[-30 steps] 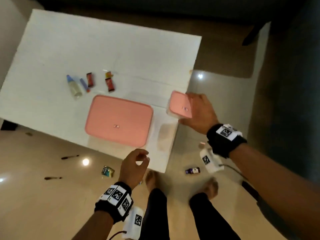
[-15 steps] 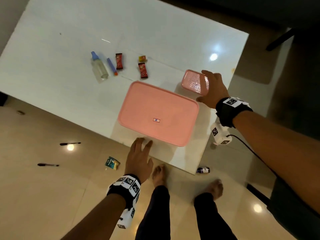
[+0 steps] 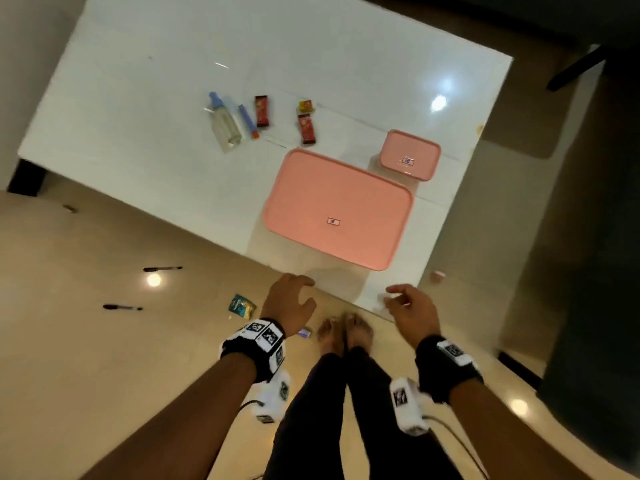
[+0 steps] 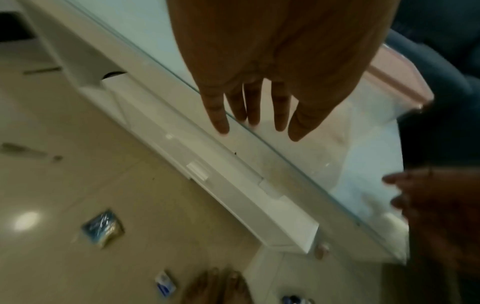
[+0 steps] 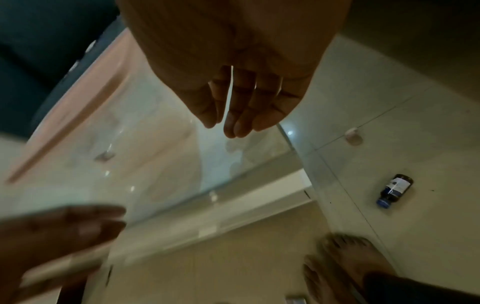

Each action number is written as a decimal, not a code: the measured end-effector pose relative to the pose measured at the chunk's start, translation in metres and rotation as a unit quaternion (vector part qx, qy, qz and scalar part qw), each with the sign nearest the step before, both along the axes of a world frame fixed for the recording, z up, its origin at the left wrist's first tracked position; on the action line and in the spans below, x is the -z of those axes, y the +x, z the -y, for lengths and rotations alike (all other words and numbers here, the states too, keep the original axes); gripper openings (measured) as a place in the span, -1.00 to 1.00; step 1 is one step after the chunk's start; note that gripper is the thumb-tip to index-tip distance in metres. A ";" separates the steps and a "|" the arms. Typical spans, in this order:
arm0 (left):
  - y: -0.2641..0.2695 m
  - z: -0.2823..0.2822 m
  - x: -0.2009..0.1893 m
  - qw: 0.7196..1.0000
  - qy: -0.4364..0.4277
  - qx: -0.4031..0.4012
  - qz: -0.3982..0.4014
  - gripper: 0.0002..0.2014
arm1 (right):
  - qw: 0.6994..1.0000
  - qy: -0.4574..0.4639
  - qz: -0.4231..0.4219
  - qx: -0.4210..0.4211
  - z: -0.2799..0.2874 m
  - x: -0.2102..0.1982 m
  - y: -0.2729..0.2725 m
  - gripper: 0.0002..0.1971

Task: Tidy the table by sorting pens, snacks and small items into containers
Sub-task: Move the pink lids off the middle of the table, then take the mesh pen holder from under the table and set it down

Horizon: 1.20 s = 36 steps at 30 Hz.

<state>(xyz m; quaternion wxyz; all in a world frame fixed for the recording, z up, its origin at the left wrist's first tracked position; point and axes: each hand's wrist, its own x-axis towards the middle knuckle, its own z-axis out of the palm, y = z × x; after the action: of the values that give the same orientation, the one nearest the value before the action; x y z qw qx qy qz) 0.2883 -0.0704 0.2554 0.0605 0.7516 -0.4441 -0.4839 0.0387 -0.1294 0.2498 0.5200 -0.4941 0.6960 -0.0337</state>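
A large container with a pink lid [image 3: 337,209] sits near the front edge of the white table [image 3: 145,133]. A small pink-lidded container [image 3: 409,154] stands behind it to the right. Further back lie a clear bottle [image 3: 224,123], a blue pen [image 3: 248,120], two red snack bars [image 3: 261,110] [image 3: 307,128] and a small yellow sweet [image 3: 306,105]. My left hand [image 3: 290,303] hovers empty at the table's front edge, fingers relaxed [image 4: 249,111]. My right hand [image 3: 408,308] hangs empty over the front right corner, fingers loose [image 5: 233,119].
On the tiled floor lie two black pens [image 3: 162,269] [image 3: 122,307], a teal snack packet [image 3: 241,305], a small purple item [image 3: 304,332], a dark bottle [image 5: 394,191] and a small pink object [image 3: 437,276]. My bare feet [image 3: 346,332] stand at the table corner.
My right hand has let go of the small pink container, which now stands on the table, and drawn back to the front corner. My left hand lifted off the table edge.
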 end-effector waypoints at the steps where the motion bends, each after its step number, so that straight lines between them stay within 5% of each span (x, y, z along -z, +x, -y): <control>1: 0.001 -0.003 -0.008 0.996 0.027 -0.078 -0.034 -0.72 | 0.999 0.017 0.012 -0.047 -0.017 -0.005 0.011 -0.84; 5: 0.011 -0.020 -0.012 0.959 0.039 -0.270 -0.072 -0.80 | 0.981 0.075 0.042 -0.172 -0.051 -0.007 0.060 -0.86; 14: 0.094 -0.109 0.007 0.946 0.080 -0.298 -0.099 -0.82 | 0.922 0.118 0.008 -0.368 -0.041 0.012 0.196 -0.83; 20: 0.200 -0.158 0.055 0.926 0.068 -0.339 -0.152 -0.77 | 0.934 0.152 -0.027 -0.322 -0.042 0.086 0.314 -0.93; 26: 0.335 -0.192 0.151 0.945 0.050 -0.306 -0.102 -0.88 | 0.959 0.137 -0.032 -0.247 -0.054 0.197 0.457 -0.95; 36: 0.513 -0.158 0.266 0.979 0.079 -0.183 -0.035 -0.85 | 0.990 -0.077 0.019 -0.119 -0.016 0.284 0.644 -0.14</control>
<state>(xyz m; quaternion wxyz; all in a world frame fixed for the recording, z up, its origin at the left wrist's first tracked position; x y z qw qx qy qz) 0.8017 0.0872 -0.0111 0.1038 0.8049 -0.2573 -0.5245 0.6832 -0.1130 -0.0340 0.4942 -0.6110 0.6175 -0.0342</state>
